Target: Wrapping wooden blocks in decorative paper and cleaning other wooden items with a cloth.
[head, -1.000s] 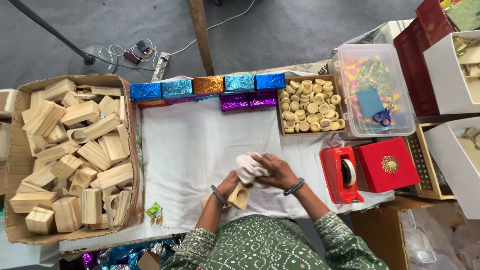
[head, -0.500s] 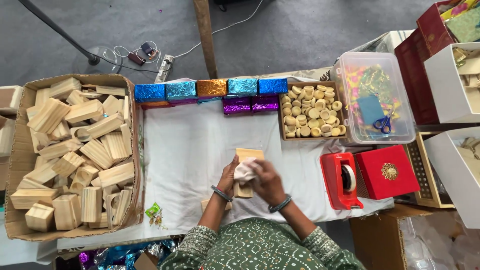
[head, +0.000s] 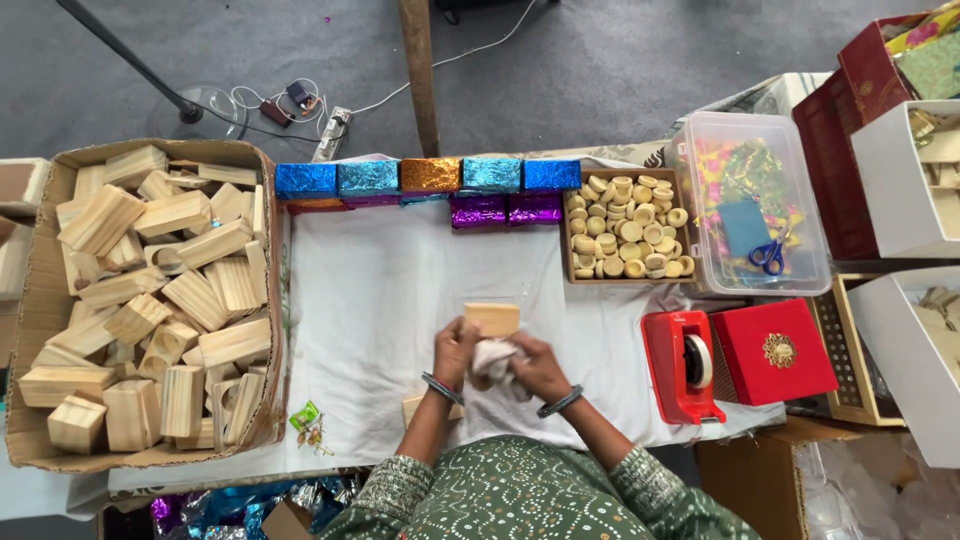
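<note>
Cardboard, in the shape of a big open carton (head: 40,300), fills the nine o'clock side of the table, heaped with pale wooden blocks (head: 160,300) lying at every angle; a white cloth (head: 390,290) covers the middle of the table; at two o'clock a clear plastic tub (head: 700,150) holds coloured bits and blue-handled scissors (head: 768,256); just left of it a shallow brown tray (head: 566,240) is packed with small round wooden discs (head: 628,226); at three o'clock a red square box (head: 772,352) with a gold ornament on its lid stands touching a red tape dispenser (head: 682,366); along twelve o'clock runs a row of foil-wrapped boxes (head: 428,176), blue, teal, orange, teal, blue, with two purple foil boxes (head: 505,210) just in front; at seven o'clock a small green wrapper (head: 305,416) lies on the cloth.

Near the centre a small wooden block (head: 492,318) is held with its long axis running nine to three o'clock, its broad face up; it sits at twelve o'clock from both hands, touching the fingertips; the left hand (head: 455,352) grips its lower left end; the right hand (head: 535,366) is clenched on a crumpled whitish cloth (head: 493,358) pressed under the block; another wooden piece (head: 418,406) lies partly hidden below the left wrist.
</note>
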